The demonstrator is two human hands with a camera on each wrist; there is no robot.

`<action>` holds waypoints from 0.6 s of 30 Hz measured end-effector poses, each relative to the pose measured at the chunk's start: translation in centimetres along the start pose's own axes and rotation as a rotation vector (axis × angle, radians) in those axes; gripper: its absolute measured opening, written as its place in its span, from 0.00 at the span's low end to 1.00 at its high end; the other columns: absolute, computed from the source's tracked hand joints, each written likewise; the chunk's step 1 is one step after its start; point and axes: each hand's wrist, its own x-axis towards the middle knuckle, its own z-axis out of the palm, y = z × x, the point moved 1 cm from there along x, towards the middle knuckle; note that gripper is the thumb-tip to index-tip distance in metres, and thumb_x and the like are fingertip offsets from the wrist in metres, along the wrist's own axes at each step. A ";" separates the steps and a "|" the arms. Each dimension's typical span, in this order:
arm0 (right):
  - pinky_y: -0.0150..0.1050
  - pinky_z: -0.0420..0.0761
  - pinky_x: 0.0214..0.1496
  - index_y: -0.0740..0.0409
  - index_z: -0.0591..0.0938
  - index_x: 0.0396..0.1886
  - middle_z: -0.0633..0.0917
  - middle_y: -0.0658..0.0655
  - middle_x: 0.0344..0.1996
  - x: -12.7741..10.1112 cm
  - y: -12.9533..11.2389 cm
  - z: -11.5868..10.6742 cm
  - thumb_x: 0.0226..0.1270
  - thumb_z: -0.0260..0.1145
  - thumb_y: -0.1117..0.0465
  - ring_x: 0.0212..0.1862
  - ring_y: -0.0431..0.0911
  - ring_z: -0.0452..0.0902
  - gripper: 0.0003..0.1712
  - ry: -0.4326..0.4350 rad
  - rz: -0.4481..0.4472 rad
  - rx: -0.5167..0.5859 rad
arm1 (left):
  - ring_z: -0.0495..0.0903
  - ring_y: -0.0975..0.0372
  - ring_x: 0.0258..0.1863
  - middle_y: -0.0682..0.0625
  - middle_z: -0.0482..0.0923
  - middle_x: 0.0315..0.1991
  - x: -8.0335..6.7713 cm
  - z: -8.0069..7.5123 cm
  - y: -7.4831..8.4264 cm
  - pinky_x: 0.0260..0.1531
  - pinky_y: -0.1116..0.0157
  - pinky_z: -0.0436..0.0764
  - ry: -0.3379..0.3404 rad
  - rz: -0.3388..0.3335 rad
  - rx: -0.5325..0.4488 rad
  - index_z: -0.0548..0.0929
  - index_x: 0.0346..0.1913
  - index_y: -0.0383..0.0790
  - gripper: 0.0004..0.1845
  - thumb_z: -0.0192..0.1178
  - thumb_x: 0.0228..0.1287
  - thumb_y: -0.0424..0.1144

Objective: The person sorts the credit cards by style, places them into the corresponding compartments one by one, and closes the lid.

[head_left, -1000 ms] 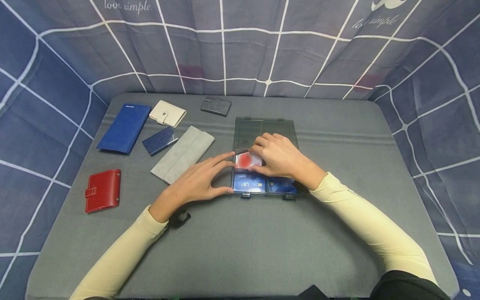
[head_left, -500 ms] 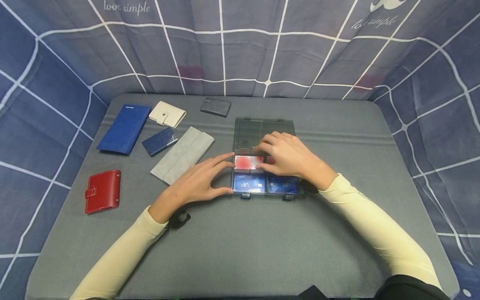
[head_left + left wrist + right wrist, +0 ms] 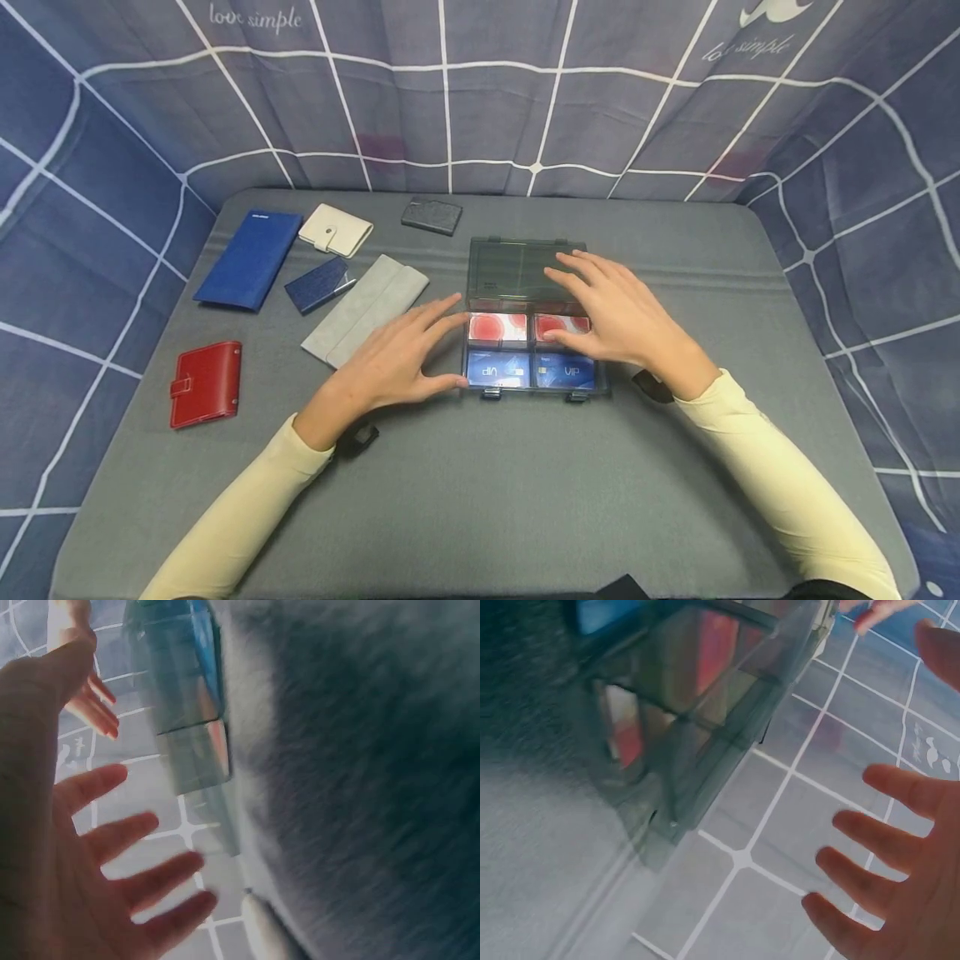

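Observation:
A dark see-through plastic case [image 3: 495, 268] lies with its lid swung back, away from me. Two red-and-white cards [image 3: 497, 328] sit in its rear compartments. Two blue cards marked VIP [image 3: 498, 370] fill the front ones. My left hand [image 3: 390, 357] is at the case's left side, fingers extended and thumb tip by the front corner; whether it touches is unclear. Over the right side hovers my right hand [image 3: 630, 318], fingers spread and holding nothing. The right wrist view shows its fingers [image 3: 877, 838] apart from the case [image 3: 727, 750].
Left of the case lie a grey flap wallet [image 3: 367, 308], partly behind my left hand, a dark blue card holder [image 3: 318, 284], a blue folder [image 3: 250, 258], a cream snap wallet [image 3: 335, 229] and a red wallet [image 3: 206, 383]. A dark grey wallet [image 3: 432, 215] lies farther back.
My right hand has drawn away from the rear compartments, to the right, and its fingers have spread. Both red-and-white cards now show. The left hand has hardly moved.

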 end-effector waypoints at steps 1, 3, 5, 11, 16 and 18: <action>0.65 0.65 0.78 0.55 0.73 0.80 0.71 0.64 0.79 -0.2 0.1 0.0 0.64 0.70 0.26 0.80 0.63 0.64 0.55 0.003 0.010 -0.005 | 0.62 0.41 0.82 0.45 0.53 0.87 0.1 -0.3 0.0 0.75 0.38 0.66 0.007 -0.008 0.021 0.67 0.84 0.50 0.52 0.66 0.65 0.74; 0.65 0.64 0.78 0.55 0.71 0.81 0.69 0.65 0.80 -0.6 0.2 0.0 0.63 0.70 0.25 0.81 0.64 0.62 0.57 0.013 0.023 -0.014 | 0.56 0.40 0.84 0.45 0.50 0.88 0.4 -0.7 0.1 0.78 0.38 0.61 0.021 -0.023 0.058 0.63 0.85 0.51 0.54 0.64 0.64 0.76; 0.66 0.64 0.78 0.55 0.70 0.82 0.69 0.65 0.81 -0.9 0.4 0.1 0.63 0.71 0.26 0.82 0.64 0.61 0.57 0.024 0.043 -0.013 | 0.54 0.40 0.85 0.45 0.50 0.88 0.7 -1.0 0.2 0.80 0.39 0.57 0.035 -0.034 0.074 0.61 0.86 0.51 0.56 0.63 0.64 0.77; 0.68 0.70 0.73 0.54 0.70 0.82 0.70 0.64 0.80 -1.6 2.1 1.0 0.62 0.74 0.30 0.80 0.63 0.65 0.56 0.005 0.164 0.041 | 0.62 0.40 0.81 0.42 0.53 0.87 2.1 -0.8 0.6 0.74 0.38 0.67 0.015 -0.112 0.000 0.57 0.87 0.50 0.56 0.61 0.65 0.77; 0.70 0.74 0.68 0.52 0.68 0.84 0.72 0.63 0.78 -1.8 4.1 2.3 0.65 0.72 0.28 0.77 0.63 0.68 0.56 -0.067 0.282 0.101 | 0.63 0.43 0.82 0.39 0.56 0.86 4.1 -0.4 0.5 0.76 0.41 0.66 0.005 -0.204 -0.127 0.55 0.88 0.47 0.56 0.63 0.67 0.74; 0.70 0.74 0.68 0.51 0.66 0.85 0.72 0.63 0.79 -1.8 4.7 2.8 0.67 0.70 0.27 0.78 0.63 0.68 0.56 -0.103 0.321 0.136 | 0.61 0.45 0.82 0.39 0.57 0.85 5.0 -0.3 0.5 0.78 0.43 0.64 0.007 -0.225 -0.184 0.55 0.88 0.45 0.56 0.63 0.69 0.72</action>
